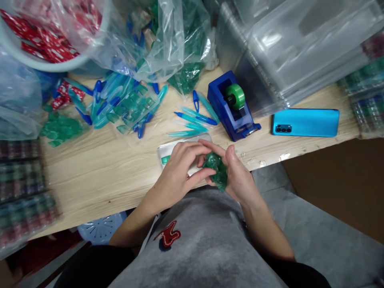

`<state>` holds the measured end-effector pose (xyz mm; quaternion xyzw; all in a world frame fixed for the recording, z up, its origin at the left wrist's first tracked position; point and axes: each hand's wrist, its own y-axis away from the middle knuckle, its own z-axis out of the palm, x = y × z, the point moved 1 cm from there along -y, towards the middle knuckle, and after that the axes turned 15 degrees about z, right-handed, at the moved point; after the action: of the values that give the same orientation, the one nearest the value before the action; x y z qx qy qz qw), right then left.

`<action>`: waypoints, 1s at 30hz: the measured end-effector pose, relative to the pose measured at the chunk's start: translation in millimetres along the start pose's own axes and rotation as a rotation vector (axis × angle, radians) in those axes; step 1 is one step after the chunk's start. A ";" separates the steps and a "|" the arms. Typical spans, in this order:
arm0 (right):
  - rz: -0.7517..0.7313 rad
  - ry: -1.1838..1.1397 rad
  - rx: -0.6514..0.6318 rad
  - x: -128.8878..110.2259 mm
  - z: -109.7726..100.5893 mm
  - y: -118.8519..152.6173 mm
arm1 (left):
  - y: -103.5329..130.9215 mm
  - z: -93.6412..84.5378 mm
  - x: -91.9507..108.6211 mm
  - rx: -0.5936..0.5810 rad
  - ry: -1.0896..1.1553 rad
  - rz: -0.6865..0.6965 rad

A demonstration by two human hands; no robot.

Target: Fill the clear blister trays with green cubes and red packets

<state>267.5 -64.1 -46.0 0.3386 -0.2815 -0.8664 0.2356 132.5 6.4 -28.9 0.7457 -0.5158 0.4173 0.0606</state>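
Observation:
My right hand (pixel 241 176) is wrapped round a crumpled bundle of green translucent pieces (pixel 217 170) near the table's front edge. From the left, my left hand (pixel 187 166) reaches over the bundle, its thumb and fingertips curled against it. Below and behind my left hand lies a small silvery tray-like object (pixel 163 152), partly hidden, with a green piece (pixel 165 160) on it. Just beyond the hands are several teal and blue pen-shaped parts (pixel 195 118). A blue tape dispenser (pixel 232 108) with a green roll stands to their right.
A heap of teal and blue parts (pixel 120 100) and loose green pieces (pixel 61 127) lie at left. Behind are a bucket (pixel 39 64) with red packets and clear plastic bags (pixel 168 44). A clear bin (pixel 288 52), a blue phone (pixel 306 122) and packed stacks (pixel 24 176) flank the wooden table (pixel 99 172).

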 end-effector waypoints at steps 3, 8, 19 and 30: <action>-0.035 0.004 -0.068 -2.9 2.9 0.3 | 0.6 1.0 1.5 0.036 -0.027 0.008; 0.066 -0.162 -0.089 -6.1 3.7 -3.4 | 2.3 -5.5 8.4 0.178 -0.027 -0.021; 0.220 -0.534 0.025 -13.0 12.6 -12.8 | 2.6 4.2 15.0 -0.064 -0.282 0.037; 0.057 -0.290 -0.057 0.1 6.3 -9.3 | 11.0 -5.2 -3.1 0.318 0.502 -0.379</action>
<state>260.9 -55.3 -48.3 0.1948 -0.2972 -0.9069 0.2264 120.2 6.3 -31.4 0.7024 -0.2659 0.6442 0.1448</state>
